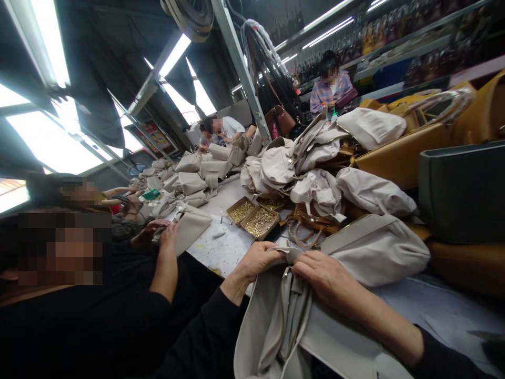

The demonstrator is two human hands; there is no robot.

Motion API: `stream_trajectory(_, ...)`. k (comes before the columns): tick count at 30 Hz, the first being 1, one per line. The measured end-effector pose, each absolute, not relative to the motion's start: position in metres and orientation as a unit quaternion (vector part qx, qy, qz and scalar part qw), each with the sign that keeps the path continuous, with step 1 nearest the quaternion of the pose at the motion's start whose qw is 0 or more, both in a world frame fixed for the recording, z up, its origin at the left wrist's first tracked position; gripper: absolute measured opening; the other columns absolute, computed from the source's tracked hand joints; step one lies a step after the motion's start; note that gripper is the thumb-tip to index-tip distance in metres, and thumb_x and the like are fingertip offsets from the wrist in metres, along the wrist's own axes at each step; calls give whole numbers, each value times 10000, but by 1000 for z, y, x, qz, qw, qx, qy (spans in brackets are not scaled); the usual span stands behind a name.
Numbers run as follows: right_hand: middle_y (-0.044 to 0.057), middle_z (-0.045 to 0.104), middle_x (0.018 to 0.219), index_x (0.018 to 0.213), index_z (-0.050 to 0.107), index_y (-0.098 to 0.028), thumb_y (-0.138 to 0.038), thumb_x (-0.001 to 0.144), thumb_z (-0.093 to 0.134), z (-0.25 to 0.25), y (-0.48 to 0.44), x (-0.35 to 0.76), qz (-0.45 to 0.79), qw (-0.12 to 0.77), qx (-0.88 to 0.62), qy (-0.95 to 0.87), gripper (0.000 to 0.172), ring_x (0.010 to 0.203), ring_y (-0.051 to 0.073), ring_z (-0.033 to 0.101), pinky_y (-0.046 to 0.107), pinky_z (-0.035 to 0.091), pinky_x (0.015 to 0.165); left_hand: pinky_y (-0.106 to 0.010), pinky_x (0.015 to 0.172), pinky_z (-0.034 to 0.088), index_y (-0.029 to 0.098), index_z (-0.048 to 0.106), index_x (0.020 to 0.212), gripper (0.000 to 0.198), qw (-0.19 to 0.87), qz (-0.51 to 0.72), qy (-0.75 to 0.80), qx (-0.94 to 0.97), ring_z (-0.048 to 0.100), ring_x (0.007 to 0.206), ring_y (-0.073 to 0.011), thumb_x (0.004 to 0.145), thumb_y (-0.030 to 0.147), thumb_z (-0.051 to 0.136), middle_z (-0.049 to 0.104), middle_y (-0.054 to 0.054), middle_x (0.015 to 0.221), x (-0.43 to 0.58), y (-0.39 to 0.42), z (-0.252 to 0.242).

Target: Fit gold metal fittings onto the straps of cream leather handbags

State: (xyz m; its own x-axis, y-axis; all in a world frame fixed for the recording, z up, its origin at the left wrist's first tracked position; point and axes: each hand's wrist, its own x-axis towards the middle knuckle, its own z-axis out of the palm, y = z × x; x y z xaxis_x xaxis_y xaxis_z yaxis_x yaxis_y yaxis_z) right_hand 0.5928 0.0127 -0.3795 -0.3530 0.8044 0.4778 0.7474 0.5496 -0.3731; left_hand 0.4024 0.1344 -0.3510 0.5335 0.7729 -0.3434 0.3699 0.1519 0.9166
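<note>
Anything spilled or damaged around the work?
Possible stains: yellowish marks on the white tabletop, left of the boxes. Gold fittings appear contained there; the held beige bag shows no obvious damage.

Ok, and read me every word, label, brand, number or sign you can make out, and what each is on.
No text can be read.
Framed red panel in the background: any lettering is too small and blurred to read.
Held pale bag: no lettering shows.

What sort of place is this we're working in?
Probably a handbag workshop: pale handbags lie heaped along a worktable, with open boxes of small gold-coloured metal pieces among them.
</note>
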Motion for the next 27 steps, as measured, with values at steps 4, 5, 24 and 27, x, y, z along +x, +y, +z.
stream_trajectory(4,43,684,913,926,649,-188,-45,966,551,-381,17,597,69,352,-457,-814,178,872,212,592,329,454,809,-249,635,404,103,818,841,352,556,206,475,650,563,659,-142,686,419,819,715,-40,719,405,126,-340)
stream_trajectory(5,47,689,922,937,661,-190,-39,967,541,-382,20,597,76,365,-450,-812,195,884,210,595,324,454,818,-248,616,385,105,812,800,325,533,214,486,658,542,644,-138,690,410,800,692,-28,682,405,125,-338)
stream_trajectory(24,35,739,881,832,677,-195,-120,959,627,-344,54,559,65,245,-380,-889,155,901,207,629,346,398,858,-254,559,391,116,721,661,334,556,270,537,573,549,581,-143,581,429,807,649,-31,601,376,123,-344)
stream_trajectory(27,21,744,928,853,692,-209,-85,951,632,-367,43,555,124,377,-441,-805,169,961,204,632,353,407,888,-243,545,371,113,725,653,324,561,277,541,561,523,564,-124,574,412,823,632,-19,580,375,120,-347)
